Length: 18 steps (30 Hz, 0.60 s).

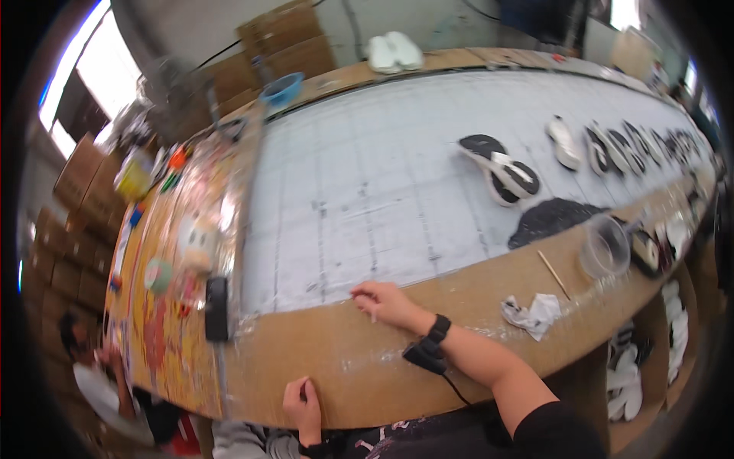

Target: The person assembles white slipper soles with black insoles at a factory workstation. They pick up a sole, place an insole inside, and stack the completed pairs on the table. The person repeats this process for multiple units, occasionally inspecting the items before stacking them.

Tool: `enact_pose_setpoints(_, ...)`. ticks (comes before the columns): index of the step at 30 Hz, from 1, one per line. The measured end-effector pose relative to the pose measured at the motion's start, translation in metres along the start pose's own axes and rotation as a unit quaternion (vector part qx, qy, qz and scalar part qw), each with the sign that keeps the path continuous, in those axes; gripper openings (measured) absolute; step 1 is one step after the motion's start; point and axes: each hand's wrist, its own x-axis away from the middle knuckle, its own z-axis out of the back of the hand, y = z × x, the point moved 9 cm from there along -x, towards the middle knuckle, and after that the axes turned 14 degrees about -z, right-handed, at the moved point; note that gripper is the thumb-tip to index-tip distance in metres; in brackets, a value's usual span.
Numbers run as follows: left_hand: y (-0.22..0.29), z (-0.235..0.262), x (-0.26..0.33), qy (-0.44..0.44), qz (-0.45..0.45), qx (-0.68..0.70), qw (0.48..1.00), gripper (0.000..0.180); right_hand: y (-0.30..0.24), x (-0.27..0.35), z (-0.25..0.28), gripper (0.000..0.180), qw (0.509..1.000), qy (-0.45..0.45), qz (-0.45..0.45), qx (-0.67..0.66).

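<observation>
My right hand (384, 303) hovers or rests at the near edge of the white work surface (344, 191); its fingers are loosely bent and a little apart, with nothing visible in them. A black strap and a small black device (426, 356) with a cable sit on that wrist. Close to my body, my left hand (303, 404) is curled at the front edge of the brown table border (344, 367), and no object shows in it. Black-and-white shoe soles (501, 172) lie farther off to the right, apart from both hands.
A crumpled white tissue (533, 315), a thin stick (553, 274) and a clear plastic cup (604, 249) lie right of my arm. Beyond is a black patch (550, 222). At left are a black block (217, 309) and a tape roll (158, 275). Another person (107, 382) sits at lower left.
</observation>
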Motion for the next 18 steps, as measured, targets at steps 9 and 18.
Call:
enact_pose_setpoints(9, 0.025, -0.005, -0.010, -0.066, -0.009, -0.042, 0.997, 0.014, 0.001, -0.003, -0.003, 0.022, 0.991, 0.035, 0.094, 0.084)
enact_pose_setpoints(18, 0.024, -0.009, -0.009, -0.038, -0.018, -0.042, 0.998, 0.012, -0.003, 0.004, 0.003, 0.020, 0.990, 0.048, 0.103, 0.087)
